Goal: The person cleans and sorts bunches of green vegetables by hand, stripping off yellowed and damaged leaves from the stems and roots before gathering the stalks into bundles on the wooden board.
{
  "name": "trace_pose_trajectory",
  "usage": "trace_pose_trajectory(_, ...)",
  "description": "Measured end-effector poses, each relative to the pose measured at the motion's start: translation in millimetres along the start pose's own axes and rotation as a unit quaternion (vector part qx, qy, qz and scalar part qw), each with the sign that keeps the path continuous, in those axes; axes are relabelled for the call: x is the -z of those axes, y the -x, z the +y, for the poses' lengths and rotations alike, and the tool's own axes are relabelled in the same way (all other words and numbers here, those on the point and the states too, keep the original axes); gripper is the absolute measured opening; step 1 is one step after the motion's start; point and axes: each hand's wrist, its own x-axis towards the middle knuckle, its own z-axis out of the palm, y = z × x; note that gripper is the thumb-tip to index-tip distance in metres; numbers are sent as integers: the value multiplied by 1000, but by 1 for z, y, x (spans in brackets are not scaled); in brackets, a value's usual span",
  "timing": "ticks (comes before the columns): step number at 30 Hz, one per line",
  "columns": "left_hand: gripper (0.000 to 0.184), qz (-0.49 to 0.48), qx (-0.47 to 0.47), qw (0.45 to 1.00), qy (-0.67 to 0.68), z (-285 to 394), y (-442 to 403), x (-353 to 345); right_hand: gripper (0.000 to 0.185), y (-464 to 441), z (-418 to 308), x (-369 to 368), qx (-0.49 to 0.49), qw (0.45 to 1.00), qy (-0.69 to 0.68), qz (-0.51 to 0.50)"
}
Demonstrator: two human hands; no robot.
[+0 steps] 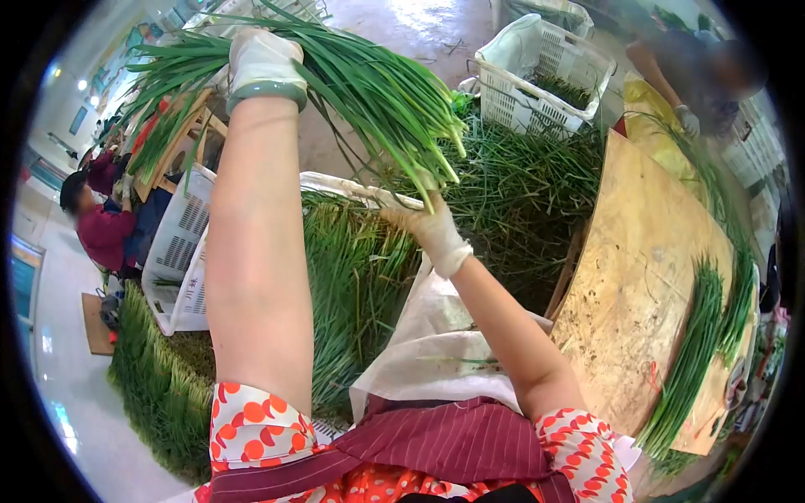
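Note:
My left hand (264, 63), in a white glove with a green bangle at the wrist, is closed round the middle of a big bunch of garlic chives (369, 88). The bunch is held up at arm's length, leaves to the left and pale stem ends to the right. Lower down, my right hand (436, 230), also gloved, is at the lowest stem ends, its fingers bent around them; part of that grip is hidden. Beneath the hands stands a white crate packed with upright chives (352, 277).
Loose leaves (528, 193) are heaped ahead, beside a white basket (545, 71). At right, a wooden board (637, 277) bears a chive bundle (692, 344). Another person (692, 71) is behind it; one more person (105, 222) sits at left near stacked crates (180, 251).

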Motion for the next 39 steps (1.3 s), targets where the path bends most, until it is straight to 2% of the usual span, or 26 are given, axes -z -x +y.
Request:
trace_pose_trajectory(2, 21, 46, -14, 999, -20, 3, 10, -2, 71, -25, 11, 1, -113, 976, -178, 58)
trace_pose_trajectory(4, 21, 84, 9, 996, 28, 3, 8, -16, 43, -37, -15, 16, -98, 975, -198, 2)
trace_pose_trajectory(6, 22, 121, 44, 985, 113, 4, 2, -38, 26, -39, -34, 30, -105, 962, -253, 26)
trace_pose_trajectory(7, 22, 174, 78, 925, 328, 2, 8, -40, 20, -39, -45, 40, -69, 971, -228, 8)
trace_pose_trajectory(8, 22, 216, 106, 816, 526, 4, 12, -40, 15, -43, -42, 49, -105, 961, -256, 22)
trace_pose_trajectory(9, 22, 216, 105, 815, 528, 7, 12, -40, 12, -45, -42, 59, -123, 953, -276, 0)
trace_pose_trajectory(10, 20, 143, 144, 634, 746, 10, 13, -37, 11, -44, -47, 69, -141, 945, -296, -23)
trace_pose_trajectory(12, 16, -39, 178, 129, 975, 20, 12, -31, 21, -43, -66, 85, -173, 950, -258, -36)
trace_pose_trajectory(14, 13, -20, 166, 158, 973, 30, 27, -33, 25, -45, -74, 100, -198, 957, -207, -54)
trace_pose_trajectory(16, 12, -89, 116, 191, 971, 35, 41, -35, 30, -50, -88, 114, -200, 974, -80, -62)
trace_pose_trajectory(18, 12, -64, 129, 185, 972, 44, 44, -50, 31, -56, -89, 131, -214, 967, -106, -91)
trace_pose_trajectory(20, 13, -23, 256, 214, 942, 44, 42, -62, 32, -51, -94, 140, -210, 967, -89, -110)
trace_pose_trajectory(22, 13, -50, 284, 178, 941, 38, 38, -89, 32, -36, -104, 148, -220, 964, -89, -123)
trace_pose_trajectory(24, 13, -79, 320, 96, 939, 30, 40, -112, 32, -20, -95, 165, -210, 961, -113, -141)
trace_pose_trajectory(25, 15, -77, 323, 142, 933, 25, 35, -144, 33, -9, -97, 170, -191, 965, -124, -130)
trace_pose_trajectory(26, 15, -82, 322, 144, 932, 19, 36, -170, 34, -1, -99, 176, -173, 969, -134, -119)
trace_pose_trajectory(28, 18, -45, 293, 119, 948, 14, 42, -209, 33, 12, -98, 201, -133, 977, -125, -113)
trace_pose_trajectory(29, 20, -70, 301, 103, 946, 7, 44, -223, 35, 20, -113, 196, -131, 980, -146, -34)
trace_pose_trajectory(30, 23, -95, 308, 86, 943, 0, 46, -237, 35, 21, -114, 205, -79, 987, -121, -75)
trace_pose_trajectory(31, 25, -34, 241, 300, 922, -1, 58, -255, 36, 18, -115, 214, -40, 983, -142, -112)
trace_pose_trajectory(32, 26, -39, 257, 308, 915, 0, 66, -254, 36, 14, -115, 220, 1, 975, -163, -149)
trace_pose_trajectory(33, 28, -44, 272, 315, 908, 1, 74, -253, 29, 11, -108, 223, 16, 968, -234, -88)
trace_pose_trajectory(34, 28, -115, 377, 121, 911, -11, 73, -237, 26, -2, -104, 220, 15, 963, -264, -57)
trace_pose_trajectory(36, 32, 11, 322, 193, 927, -4, 100, -266, 34, -33, -84, 214, -32, 969, -242, 20)
trace_pose_trajectory(38, 43, 15, 175, 495, 851, -3, 130, -263, 44, -67, -45, 206, -164, 972, -98, 138)
trace_pose_trajectory(39, 48, 8, 220, 425, 878, -3, 138, -261, 45, -93, 25, 232, -127, 982, 77, 120)
